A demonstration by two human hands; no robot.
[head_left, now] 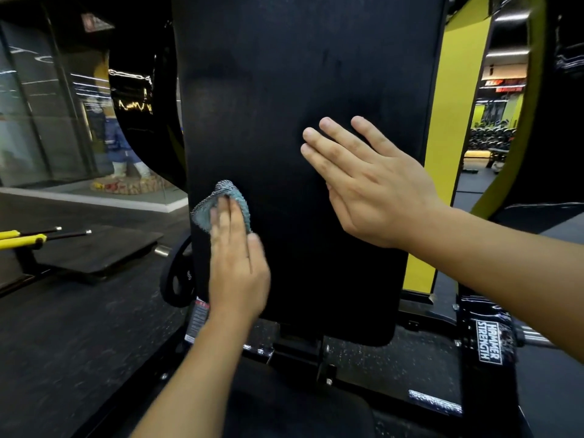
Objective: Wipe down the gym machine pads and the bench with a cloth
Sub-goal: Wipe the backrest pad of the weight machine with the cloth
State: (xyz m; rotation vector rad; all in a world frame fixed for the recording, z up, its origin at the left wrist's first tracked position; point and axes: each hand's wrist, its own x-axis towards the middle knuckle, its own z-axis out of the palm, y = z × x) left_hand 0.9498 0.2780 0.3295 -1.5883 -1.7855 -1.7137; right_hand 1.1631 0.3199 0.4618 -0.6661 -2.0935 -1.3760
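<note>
1. A tall black back pad (309, 90) stands upright across the middle of the head view, mounted on a black machine frame (488, 343) bearing the words "HAMMER STRENGTH"
2. The left hand (237, 263) lies flat against the lower left part of the pad, fingers straight, pressing a blue-grey cloth (221, 200) onto the surface; the hand is slightly blurred
3. The cloth sits bunched under and above the left fingertips, near the pad's left edge, with a folded ridge showing beyond the fingers
4. The right hand (376, 184) is released, fingers straight and close together, palm toward the pad at mid-height on the right side; whether it touches the pad cannot be told, and it holds nothing
5. A black seat pad (284, 406) shows at the bottom of the view, below the back pad
6. A black weight plate (177, 279) sits just beside the pad's lower left edge
7. Yellow handles (22, 238) lie to the far left above a dark platform (104, 251)
8. A yellow frame upright (455, 90) stands just right of the pad; a dumbbell rack (489, 137) shows well beyond it
</note>
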